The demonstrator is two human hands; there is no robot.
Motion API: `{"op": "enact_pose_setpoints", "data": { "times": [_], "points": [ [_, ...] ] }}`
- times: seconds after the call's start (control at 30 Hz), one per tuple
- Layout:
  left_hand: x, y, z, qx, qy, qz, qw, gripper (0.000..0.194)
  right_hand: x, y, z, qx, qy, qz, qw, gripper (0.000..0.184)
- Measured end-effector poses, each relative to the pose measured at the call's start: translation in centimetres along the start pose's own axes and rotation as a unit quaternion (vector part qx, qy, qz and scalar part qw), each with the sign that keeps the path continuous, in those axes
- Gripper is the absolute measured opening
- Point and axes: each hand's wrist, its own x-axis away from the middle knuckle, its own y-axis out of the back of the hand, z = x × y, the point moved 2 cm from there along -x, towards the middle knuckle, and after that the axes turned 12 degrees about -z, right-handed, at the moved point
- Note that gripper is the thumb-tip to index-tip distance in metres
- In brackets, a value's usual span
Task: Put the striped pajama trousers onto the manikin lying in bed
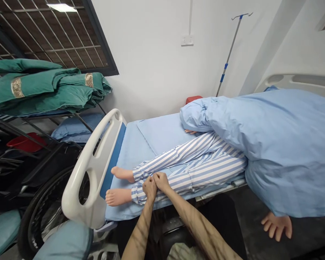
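Side by side, my left hand point(150, 187) and my right hand point(160, 181) are closed into fists over the near lower leg of what looks like a life-size manikin. Whether fabric is caught inside my fingers is hidden. The blue-and-white striped trousers point(206, 175) cover both legs down to the ankles. Two bare feet, the far foot point(122, 173) and the near foot point(118, 197), lie just left of my hands. Covering the upper body is a light blue quilt point(284, 144). A manikin's hand point(277, 225) hangs from under its near edge.
A white footboard point(82, 180) closes the bed's left end. Beyond it stand a wheelchair wheel point(35, 216) and a rack with folded green covers point(43, 86). An IV pole point(229, 56) rises behind the bed, near a red object point(193, 99).
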Motion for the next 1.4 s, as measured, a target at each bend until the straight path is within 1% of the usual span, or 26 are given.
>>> {"op": "enact_pose_setpoints", "data": {
  "times": [0.03,0.1,0.17,0.2,0.27,0.33,0.4,0.47,0.6,0.67,0.73,0.8,0.9,0.97,1.07,1.13,1.27,1.33,1.4],
  "points": [
    [0.1,-0.2,0.2,-0.021,0.0,0.006,1.0,0.042,0.0,0.1,0.3,-0.007,-0.01,0.014,1.0,0.038],
    [0.0,-0.5,0.6,-0.028,-0.012,0.024,0.999,0.042,-0.1,0.3,1.1,-0.028,-0.016,0.056,0.998,0.036],
    [-0.2,-0.5,0.8,-0.028,-0.021,0.04,0.999,0.039,-0.3,0.9,1.8,-0.052,0.004,0.087,0.995,0.036],
    [-0.3,-0.5,0.8,-0.034,-0.022,0.045,0.998,0.039,-0.4,1.3,1.9,-0.058,0.019,0.086,0.994,0.036],
    [-0.3,-0.5,0.8,-0.051,-0.022,0.041,0.998,0.041,-0.6,2.0,1.6,-0.051,0.036,0.066,0.996,0.038],
    [-0.2,-0.4,0.8,-0.061,-0.024,0.035,0.997,0.043,-0.6,2.3,0.7,-0.029,0.038,0.057,0.997,0.039],
    [-0.3,-0.4,0.5,-0.052,-0.026,0.043,0.997,0.043,-0.6,2.2,-0.4,-0.011,0.036,0.056,0.998,0.038],
    [-0.7,-0.5,0.0,-0.013,-0.015,0.051,0.998,0.041,-0.8,2.1,-1.1,-0.016,0.027,0.052,0.998,0.038],
    [-1.4,-0.7,-1.7,0.095,0.006,0.024,0.995,0.038,-1.4,2.1,-1.4,-0.068,-0.008,0.052,0.996,0.042],
    [-1.0,-1.2,-2.3,0.107,0.013,0.026,0.994,0.04,-1.6,2.1,-1.5,-0.08,-0.009,0.051,0.995,0.042],
    [-0.2,-1.6,-2.4,0.075,0.004,0.044,0.996,0.04,-1.5,2.1,-1.6,-0.082,-0.001,0.043,0.996,0.042],
    [0.6,-2.0,-2.2,0.018,-0.03,0.061,0.998,0.038,-1.3,2.0,-1.5,-0.081,0.006,0.037,0.996,0.042],
    [1.0,-2.2,-1.9,-0.049,-0.072,0.089,0.992,0.034,-1.1,2.0,-0.3,-0.043,0.006,0.03,0.999,0.042],
    [0.8,-2.2,-2.0,-0.08,-0.084,0.105,0.988,0.029,-1.1,2.3,1.0,-0.011,0.035,0.031,0.999,0.042],
    [0.4,-2.2,-2.2,-0.111,-0.094,0.113,0.983,0.025,-1.1,2.9,2.6,0.005,0.101,0.032,0.994,0.043],
    [0.4,-2.2,-2.1,-0.096,-0.09,0.111,0.985,0.026,-0.9,3.4,2.4,0.016,0.103,0.024,0.994,0.043],
    [0.6,-2.2,-1.4,-0.008,-0.062,0.1,0.993,0.037,-0.3,3.6,-0.1,0.07,0.061,-0.006,0.996,0.04],
    [0.5,-2.4,-1.2,0.037,-0.026,0.09,0.995,0.038,-0.3,3.5,-1.2,0.065,0.05,-0.021,0.996,0.04],
    [0.6,-2.9,-1.3,0.086,0.018,0.077,0.993,0.038,-0.6,3.3,-1.8,0.039,0.045,-0.025,0.998,0.04]
  ]
}}
